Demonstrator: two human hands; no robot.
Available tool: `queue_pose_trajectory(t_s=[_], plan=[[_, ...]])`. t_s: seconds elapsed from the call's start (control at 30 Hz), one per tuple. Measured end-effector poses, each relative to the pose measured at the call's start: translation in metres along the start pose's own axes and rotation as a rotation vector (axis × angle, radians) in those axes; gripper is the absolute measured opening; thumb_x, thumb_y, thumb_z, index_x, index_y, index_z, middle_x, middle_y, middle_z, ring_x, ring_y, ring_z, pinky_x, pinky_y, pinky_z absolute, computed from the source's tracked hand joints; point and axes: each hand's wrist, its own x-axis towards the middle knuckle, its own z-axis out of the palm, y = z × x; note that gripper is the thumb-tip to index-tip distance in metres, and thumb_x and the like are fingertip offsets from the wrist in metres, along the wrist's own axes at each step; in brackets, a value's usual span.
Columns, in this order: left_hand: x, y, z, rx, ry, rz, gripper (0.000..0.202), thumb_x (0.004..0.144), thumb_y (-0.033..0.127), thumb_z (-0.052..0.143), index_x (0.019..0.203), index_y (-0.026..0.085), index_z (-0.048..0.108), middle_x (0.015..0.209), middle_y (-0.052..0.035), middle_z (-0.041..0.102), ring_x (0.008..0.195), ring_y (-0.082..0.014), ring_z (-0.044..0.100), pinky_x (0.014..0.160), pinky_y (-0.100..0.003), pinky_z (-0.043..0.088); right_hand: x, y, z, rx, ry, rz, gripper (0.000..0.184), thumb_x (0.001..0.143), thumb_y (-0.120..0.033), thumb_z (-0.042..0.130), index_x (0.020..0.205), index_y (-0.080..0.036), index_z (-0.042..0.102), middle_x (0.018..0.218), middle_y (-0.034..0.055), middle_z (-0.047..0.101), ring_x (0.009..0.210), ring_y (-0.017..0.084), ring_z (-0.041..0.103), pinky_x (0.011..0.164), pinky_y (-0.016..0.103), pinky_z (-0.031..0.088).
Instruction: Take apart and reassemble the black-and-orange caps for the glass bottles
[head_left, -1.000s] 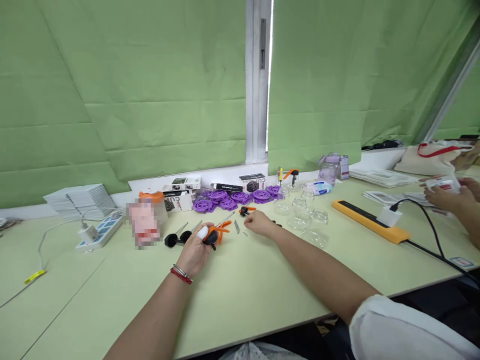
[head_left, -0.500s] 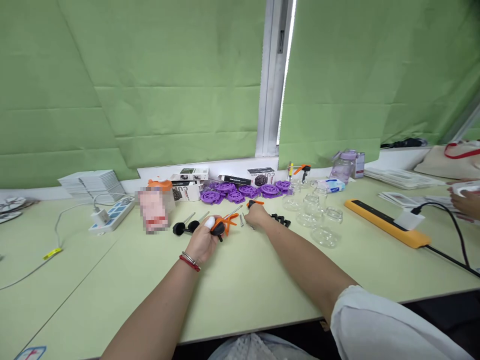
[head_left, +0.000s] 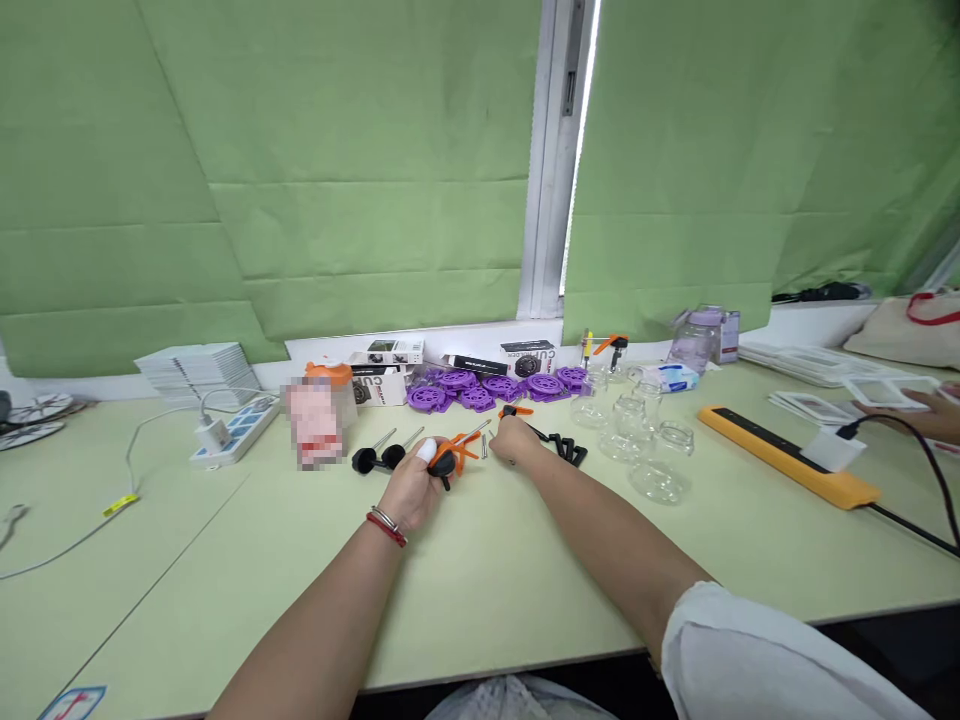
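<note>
One orange-and-black part [head_left: 444, 462] sits in the person's left hand [head_left: 414, 490], above the table [head_left: 465, 600] near its middle. The left fingers are wrapped round it, and a thin metal shaft [head_left: 474, 433] slants away beyond it; something white shows at the thumb. The right hand [head_left: 516, 440] is down at the tabletop with its fingers curled and pointing away; whether it grips anything I cannot tell. Just beyond its fingers lies another orange-and-black piece [head_left: 515, 411], and between the two hands are a few small screws [head_left: 484, 446].

Two black round-ended pieces with metal rods [head_left: 379, 455] lie left of the left hand. Black angular brackets [head_left: 568, 449] lie right of the right hand, behind the forearm. Farther back, purple openwork discs [head_left: 480, 389] overlap in a row before several printed boxes [head_left: 529, 358].

Clear jars [head_left: 626, 435] cluster to the right, some upright, with an orange power strip [head_left: 787, 460] beyond them. At the far right edge, a co-worker's hand [head_left: 926, 418] is at a white frame [head_left: 896, 393].
</note>
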Motion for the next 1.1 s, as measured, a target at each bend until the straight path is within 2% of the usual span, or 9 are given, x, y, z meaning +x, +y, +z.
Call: queue_pose_trajectory(t_s=[0.13, 0.2, 0.3, 0.43, 0.5, 0.6, 0.73, 0.9, 1.1], plan=[[-0.001, 0.001, 0.0, 0.019, -0.016, -0.019, 0.018, 0.088, 0.027, 0.047, 0.088, 0.013, 0.057, 0.069, -0.005, 0.058, 0.057, -0.0126, 0.054, 0.053, -0.025, 0.043, -0.007, 0.003, -0.012, -0.002, 0.064, -0.003, 0.019, 0.071, -0.022, 0.063, 0.087, -0.013, 0.062, 0.09, 0.0143, 0.068, 0.08, 0.024, 0.066, 0.06, 0.028, 0.046], [-0.001, 0.0, 0.0, 0.029, -0.03, -0.016, 0.017, 0.088, 0.027, 0.047, 0.089, 0.013, 0.057, 0.07, -0.0051, 0.059, 0.058, -0.0127, 0.054, 0.052, -0.025, 0.043, -0.011, 0.007, -0.022, 0.047, 0.061, -0.019, 0.014, 0.071, -0.021, 0.061, 0.082, -0.013, 0.062, 0.078, 0.0121, 0.068, 0.069, 0.022, 0.065, 0.056, 0.027, 0.045], [0.0, -0.003, -0.001, 0.031, -0.056, -0.017, 0.018, 0.087, 0.028, 0.049, 0.09, 0.013, 0.058, 0.072, -0.0055, 0.059, 0.058, -0.0133, 0.055, 0.052, -0.026, 0.042, -0.018, 0.015, -0.039, 0.25, 0.071, -0.046, 0.007, 0.069, -0.017, 0.059, 0.073, -0.012, 0.062, 0.056, 0.0074, 0.063, 0.05, 0.016, 0.059, 0.047, 0.024, 0.041], [0.002, -0.006, -0.003, 0.021, -0.074, -0.035, 0.017, 0.083, 0.028, 0.054, 0.091, 0.014, 0.059, 0.076, -0.0058, 0.06, 0.061, -0.0135, 0.056, 0.052, -0.025, 0.042, -0.028, 0.018, -0.059, 0.495, 0.326, -0.236, 0.01, 0.064, -0.017, 0.056, 0.069, -0.013, 0.064, 0.057, 0.0033, 0.062, 0.049, 0.014, 0.055, 0.044, 0.022, 0.039], [0.001, -0.006, -0.002, 0.02, -0.089, -0.054, 0.017, 0.081, 0.027, 0.057, 0.09, 0.014, 0.06, 0.078, -0.0061, 0.06, 0.063, -0.014, 0.056, 0.052, -0.026, 0.041, -0.037, 0.012, -0.065, 0.58, 0.402, -0.347, 0.014, 0.063, -0.018, 0.055, 0.07, -0.014, 0.066, 0.061, 0.0026, 0.064, 0.053, 0.014, 0.056, 0.047, 0.022, 0.04], [-0.002, -0.007, 0.0, 0.023, -0.134, -0.073, 0.018, 0.078, 0.026, 0.061, 0.089, 0.013, 0.061, 0.078, -0.0061, 0.059, 0.066, -0.0148, 0.055, 0.053, -0.026, 0.041, -0.058, -0.003, -0.066, 0.691, 0.334, -0.471, 0.02, 0.064, -0.021, 0.055, 0.077, -0.014, 0.068, 0.062, 0.0017, 0.063, 0.054, 0.013, 0.055, 0.05, 0.023, 0.042], [-0.007, -0.008, 0.003, 0.016, -0.217, -0.084, 0.024, 0.077, 0.032, 0.065, 0.092, 0.013, 0.062, 0.08, -0.006, 0.058, 0.07, -0.0156, 0.054, 0.054, -0.027, 0.041, -0.079, -0.018, -0.052, 0.789, 0.18, -0.537, 0.02, 0.065, -0.023, 0.055, 0.08, -0.015, 0.066, 0.063, 0.0011, 0.06, 0.056, 0.013, 0.053, 0.051, 0.024, 0.043], [-0.011, -0.009, 0.007, 0.006, -0.259, -0.105, 0.03, 0.074, 0.036, 0.068, 0.092, 0.013, 0.064, 0.082, -0.0071, 0.057, 0.071, -0.0164, 0.054, 0.055, -0.028, 0.041, -0.079, -0.019, -0.036, 0.922, 0.234, -0.524, 0.019, 0.064, -0.023, 0.058, 0.081, -0.016, 0.057, 0.067, -0.0008, 0.057, 0.061, 0.012, 0.054, 0.056, 0.025, 0.046], [-0.012, -0.011, 0.009, -0.011, -0.307, -0.126, 0.032, 0.074, 0.039, 0.069, 0.092, 0.013, 0.065, 0.084, -0.0072, 0.058, 0.069, -0.0153, 0.053, 0.055, -0.028, 0.041, -0.083, -0.018, -0.032, 0.922, 0.123, -0.496, 0.013, 0.061, -0.021, 0.063, 0.07, -0.017, 0.056, 0.065, -0.0012, 0.058, 0.058, 0.011, 0.055, 0.056, 0.025, 0.047]])
